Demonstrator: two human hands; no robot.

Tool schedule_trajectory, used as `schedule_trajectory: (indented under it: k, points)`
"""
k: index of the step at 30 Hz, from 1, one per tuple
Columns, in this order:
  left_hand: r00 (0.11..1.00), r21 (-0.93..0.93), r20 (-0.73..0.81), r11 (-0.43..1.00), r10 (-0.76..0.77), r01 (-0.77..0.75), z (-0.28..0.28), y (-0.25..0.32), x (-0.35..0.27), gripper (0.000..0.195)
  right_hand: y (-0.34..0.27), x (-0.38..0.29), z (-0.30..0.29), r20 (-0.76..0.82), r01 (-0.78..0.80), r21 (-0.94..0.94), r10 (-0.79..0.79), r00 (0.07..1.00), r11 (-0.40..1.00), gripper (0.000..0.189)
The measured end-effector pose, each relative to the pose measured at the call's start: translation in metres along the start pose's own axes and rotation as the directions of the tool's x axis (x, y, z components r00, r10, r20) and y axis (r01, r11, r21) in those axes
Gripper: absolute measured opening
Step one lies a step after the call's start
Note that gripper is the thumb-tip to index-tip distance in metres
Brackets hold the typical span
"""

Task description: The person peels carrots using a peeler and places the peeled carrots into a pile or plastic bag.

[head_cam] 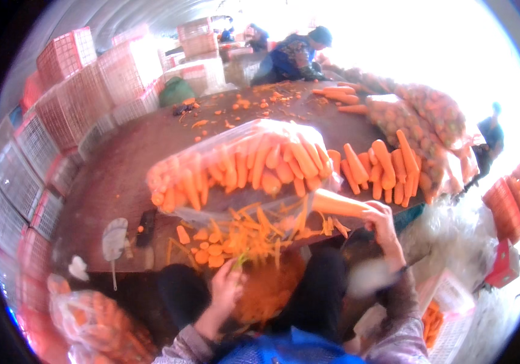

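My right hand (380,223) grips a large peeled carrot (344,203) by one end. The carrot's far end is at the side of a clear plastic bag; whether it is inside I cannot tell. That bag (237,139) lies on the tabletop and is packed with carrots (264,159) in rows. Lower left, my left hand (229,284) has its fingers closed around a small green thing (241,260), too blurred to name. Orange peelings (255,227) and cut carrot ends (210,250) are heaped just beyond that hand.
More carrots (380,168) stand stacked right of the bag, before mesh sacks (432,109). A dark blade (146,227) and a white paddle-shaped item (114,233) lie left. Plastic crates (82,100) line the left side. A bag of carrots (100,314) sits lower left. A person (294,57) bends at the far edge.
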State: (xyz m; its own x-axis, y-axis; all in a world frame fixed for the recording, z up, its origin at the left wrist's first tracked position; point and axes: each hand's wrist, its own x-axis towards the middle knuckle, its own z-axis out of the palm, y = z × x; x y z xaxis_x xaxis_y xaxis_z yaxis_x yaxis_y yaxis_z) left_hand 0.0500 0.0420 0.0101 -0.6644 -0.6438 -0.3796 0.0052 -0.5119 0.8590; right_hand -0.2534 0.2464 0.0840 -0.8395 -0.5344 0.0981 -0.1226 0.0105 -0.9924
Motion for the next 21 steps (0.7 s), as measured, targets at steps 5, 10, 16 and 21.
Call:
schedule_trajectory:
  k: [5, 10, 16, 21]
  points:
    - [0.964, -0.172, 0.235, 0.971, -0.121, 0.164, 0.030, 0.017, 0.015, 0.028, 0.013, -0.016, 0.054, 0.385, -0.211, 0.022, 0.187, 0.904, 0.977, 0.028]
    - [0.948, -0.229, 0.255, 0.941, -0.188, 0.249, 0.018, 0.003, 0.013, 0.022, 0.029, -0.024, 0.111, 0.478, -0.358, 0.341, 0.168, 0.862, 0.869, 0.021]
    - [0.991, -0.292, -0.126, 0.953, 0.042, -0.077, 0.057, 0.001, 0.007, 0.025, 0.056, -0.060, 0.186, 0.327, -0.240, 0.443, 0.094, 0.940, 0.864, 0.042]
    - [0.974, -0.066, -0.156, 0.982, 0.164, -0.176, 0.047, -0.006, 0.006, 0.024, 0.064, -0.069, 0.198, 0.233, -0.401, 0.596, 0.329, 0.915, 0.696, 0.043]
